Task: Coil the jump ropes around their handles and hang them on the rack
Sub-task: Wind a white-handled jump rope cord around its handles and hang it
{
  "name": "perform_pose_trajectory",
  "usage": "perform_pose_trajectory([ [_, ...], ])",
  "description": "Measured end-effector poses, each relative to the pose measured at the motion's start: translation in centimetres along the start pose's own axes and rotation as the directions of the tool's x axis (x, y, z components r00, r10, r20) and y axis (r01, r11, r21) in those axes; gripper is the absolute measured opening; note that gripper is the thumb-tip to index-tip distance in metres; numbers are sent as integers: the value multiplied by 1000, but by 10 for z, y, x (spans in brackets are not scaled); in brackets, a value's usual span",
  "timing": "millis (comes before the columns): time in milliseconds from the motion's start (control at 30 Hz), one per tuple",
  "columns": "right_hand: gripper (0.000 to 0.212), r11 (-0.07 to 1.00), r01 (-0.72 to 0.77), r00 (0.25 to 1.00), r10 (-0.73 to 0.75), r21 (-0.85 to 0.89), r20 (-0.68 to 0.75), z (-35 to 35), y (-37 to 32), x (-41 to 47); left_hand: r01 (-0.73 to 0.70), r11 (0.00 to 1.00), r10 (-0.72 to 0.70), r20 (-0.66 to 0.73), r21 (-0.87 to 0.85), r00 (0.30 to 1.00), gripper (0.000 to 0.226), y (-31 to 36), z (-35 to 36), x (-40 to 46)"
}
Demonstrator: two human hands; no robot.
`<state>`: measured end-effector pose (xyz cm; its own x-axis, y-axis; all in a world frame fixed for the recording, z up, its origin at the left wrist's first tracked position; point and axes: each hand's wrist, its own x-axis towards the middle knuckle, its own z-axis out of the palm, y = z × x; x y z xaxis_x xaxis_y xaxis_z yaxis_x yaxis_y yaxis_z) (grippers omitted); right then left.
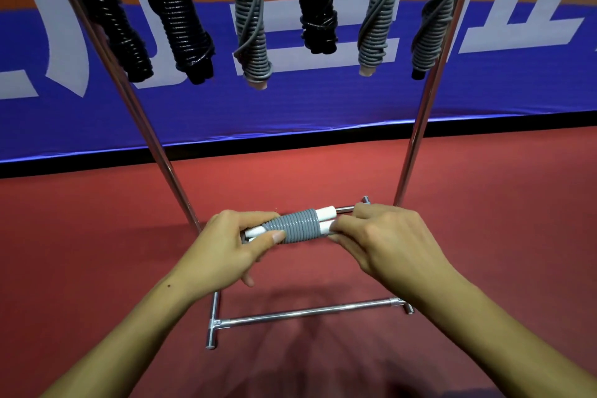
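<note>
Your left hand [232, 239] grips the left end of the grey jump rope [298, 225]; the thumb lies across the front of the coil and the other fingers curl behind it, so the two white handles [324, 220] stay side by side and the turns cannot slide off. The bundle lies level between your hands, in front of the lower part of the rack [303, 312], above the red floor [97, 236]. Your right hand [381, 236] pinches the right end of the handles with thumb and fingertips pressed together; I judge it is holding the last turn tight, but where the free end of the rope goes is hidden.

Above, six coiled ropes [252, 29] already hang from the top of the rack, three black and three grey, handles pointing down. One more place seems to be free, though the top bar is out of view.

The blue banner [323, 100] behind carries large pale letters, cut off, so they cannot be read. No brand is visible on the rope.
</note>
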<state>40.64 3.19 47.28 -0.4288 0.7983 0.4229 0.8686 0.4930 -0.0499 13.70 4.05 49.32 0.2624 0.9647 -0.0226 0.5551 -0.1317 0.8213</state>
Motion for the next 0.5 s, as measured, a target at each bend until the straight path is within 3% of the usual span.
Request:
perform_pose_trajectory([
  [167,33,983,42,999,-47,180,23,-11,4,0,-33,999,41,214,-42,976,24,3,-8,-2],
  [367,23,906,6,993,-56,424,107,-14,12,2,-56,997,70,335,-51,940,17,6,-19,-5],
  [500,18,732,-92,990,-5,675,140,-11,13,8,-56,997,72,378,-53,923,22,11,-24,-7],
])
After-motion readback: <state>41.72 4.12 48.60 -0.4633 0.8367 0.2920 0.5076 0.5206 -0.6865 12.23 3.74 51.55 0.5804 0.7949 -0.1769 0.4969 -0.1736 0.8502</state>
